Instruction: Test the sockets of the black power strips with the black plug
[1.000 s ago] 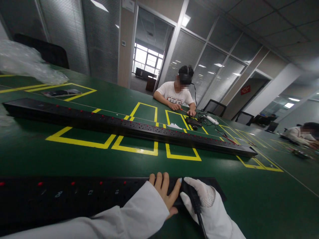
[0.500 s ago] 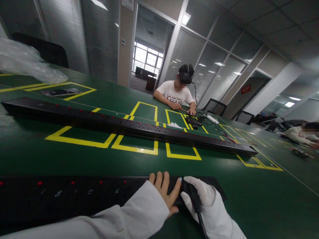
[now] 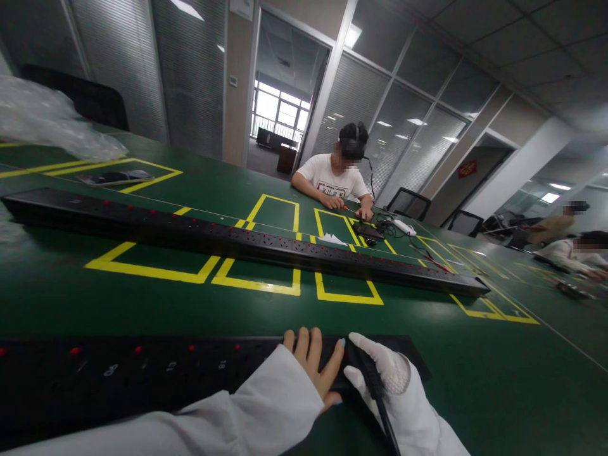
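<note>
A long black power strip (image 3: 190, 370) with red lights and printed numbers lies along the near edge of the table. My bare left hand (image 3: 313, 364) reaches across it near its right end, fingertips over the far edge and thumb at the near side, holding it. My right hand (image 3: 387, 370), in a white glove, is closed around a black plug (image 3: 368, 367) at that end. A thick black cable (image 3: 389, 424) runs from the plug down toward me. The plug's front is hidden, so I cannot tell how far it sits in a socket.
Farther across the green table (image 3: 413, 329) lies a second long power strip (image 3: 266, 247), over yellow tape outlines. Plastic wrap (image 3: 57, 120) and a dark flat object (image 3: 116, 177) are at the far left. A co-worker (image 3: 337, 177) sits opposite, near tangled cables (image 3: 387, 221). Other people are at right.
My right hand and the plug have shifted very slightly. My left hand stays in place on the strip. Another person has come into view at the far right.
</note>
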{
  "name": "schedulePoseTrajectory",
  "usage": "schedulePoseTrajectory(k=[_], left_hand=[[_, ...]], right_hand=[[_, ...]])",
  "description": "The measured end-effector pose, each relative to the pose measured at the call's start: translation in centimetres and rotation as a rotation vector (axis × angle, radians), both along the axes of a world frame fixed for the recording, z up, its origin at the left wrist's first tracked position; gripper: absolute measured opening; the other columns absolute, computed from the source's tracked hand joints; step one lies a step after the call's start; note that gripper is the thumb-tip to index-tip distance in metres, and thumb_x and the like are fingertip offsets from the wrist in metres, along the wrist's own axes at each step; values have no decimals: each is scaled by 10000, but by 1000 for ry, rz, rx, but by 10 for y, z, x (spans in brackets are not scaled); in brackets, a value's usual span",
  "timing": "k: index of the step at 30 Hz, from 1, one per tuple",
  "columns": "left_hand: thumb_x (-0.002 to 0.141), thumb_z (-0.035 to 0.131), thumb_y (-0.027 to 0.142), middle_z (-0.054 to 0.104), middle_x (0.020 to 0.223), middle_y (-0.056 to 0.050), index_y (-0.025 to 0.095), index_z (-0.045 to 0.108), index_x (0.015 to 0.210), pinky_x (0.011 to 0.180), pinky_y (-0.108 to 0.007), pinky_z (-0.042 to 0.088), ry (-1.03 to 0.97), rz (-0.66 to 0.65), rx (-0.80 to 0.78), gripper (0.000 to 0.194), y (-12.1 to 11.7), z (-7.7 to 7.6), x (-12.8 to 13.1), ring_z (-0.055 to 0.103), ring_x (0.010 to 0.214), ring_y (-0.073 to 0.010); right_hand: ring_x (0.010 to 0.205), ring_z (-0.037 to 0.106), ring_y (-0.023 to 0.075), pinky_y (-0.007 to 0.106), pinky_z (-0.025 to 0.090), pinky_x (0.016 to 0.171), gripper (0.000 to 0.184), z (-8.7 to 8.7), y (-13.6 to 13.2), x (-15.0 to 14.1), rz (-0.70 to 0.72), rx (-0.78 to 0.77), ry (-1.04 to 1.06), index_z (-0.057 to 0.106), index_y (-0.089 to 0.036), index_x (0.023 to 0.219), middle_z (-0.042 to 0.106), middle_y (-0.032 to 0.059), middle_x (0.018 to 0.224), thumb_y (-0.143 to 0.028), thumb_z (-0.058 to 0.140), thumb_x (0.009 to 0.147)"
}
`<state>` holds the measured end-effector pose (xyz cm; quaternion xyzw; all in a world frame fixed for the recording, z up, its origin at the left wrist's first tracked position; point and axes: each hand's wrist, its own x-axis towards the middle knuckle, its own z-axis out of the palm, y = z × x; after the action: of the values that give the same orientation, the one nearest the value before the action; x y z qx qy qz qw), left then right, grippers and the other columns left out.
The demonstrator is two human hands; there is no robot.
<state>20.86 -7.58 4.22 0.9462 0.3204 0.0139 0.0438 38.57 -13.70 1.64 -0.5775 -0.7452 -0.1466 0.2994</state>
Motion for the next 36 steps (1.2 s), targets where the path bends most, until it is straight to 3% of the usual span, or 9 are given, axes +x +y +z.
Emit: schedulePoseTrajectory(k=[2,5,11,16,18,23,26,32,36], left_hand=[[830,590,549,473,1355,-254,255,403,1392,948,-595,377,-5,4,6,661,-1,2,0,497,1187,-423],[813,617,544,479,1350,-250,259,418,1382,953,-590,381,-14,18,14,666,-3,3,0,503,1186,-416],[796,635,549,488,1341,-250,260,427,1377,948,-589,390,-20,22,39,681,-3,2,0,514,1174,-414],[806,623,546,482,1344,-253,255,415,1384,947,-597,391,-6,7,36,679,-2,3,-1,509,1178,-420],[813,612,548,480,1346,-252,252,412,1385,950,-599,389,-2,7,28,675,-2,3,-1,505,1183,-420],[810,617,548,475,1352,-250,253,404,1390,955,-603,382,7,0,16,685,-1,4,-1,500,1190,-418],[817,607,551,477,1352,-248,253,394,1395,955,-607,379,13,-5,16,684,-1,4,-1,499,1192,-417],[818,594,566,485,1350,-237,262,401,1391,955,-594,384,2,-1,28,676,-1,2,-1,504,1189,-411],[790,629,566,491,1344,-240,278,411,1384,951,-600,378,-23,21,57,695,-3,-3,0,513,1178,-412]], right_hand=[[623,660,148,235,541,535,379,-1,0,1,33,37,-46,501,-168,1225,665,38,791,-290,552,869],[652,669,140,223,548,566,396,-2,0,2,37,0,34,472,-193,1240,670,29,820,-262,553,859],[693,702,149,232,578,597,305,1,1,0,-149,-139,153,533,-251,1147,714,9,861,-347,552,859],[737,689,135,195,565,627,430,-2,-3,2,43,-53,119,467,-231,1256,690,24,902,-280,586,846],[770,688,142,202,566,651,437,-2,-3,3,55,-40,104,465,-236,1261,687,31,927,-279,590,845],[678,680,99,186,557,619,280,6,0,-2,-138,-169,271,535,-297,1132,699,-37,850,-335,551,854],[684,691,129,222,560,591,272,9,-1,-3,-179,-221,300,549,-292,1120,713,-22,844,-364,527,858],[731,684,122,199,556,653,397,0,-7,2,-11,-31,195,498,-265,1222,697,12,897,-318,607,844],[682,672,117,216,550,639,310,-1,-5,1,-150,-75,342,519,-276,1149,682,-10,839,-359,571,854]])
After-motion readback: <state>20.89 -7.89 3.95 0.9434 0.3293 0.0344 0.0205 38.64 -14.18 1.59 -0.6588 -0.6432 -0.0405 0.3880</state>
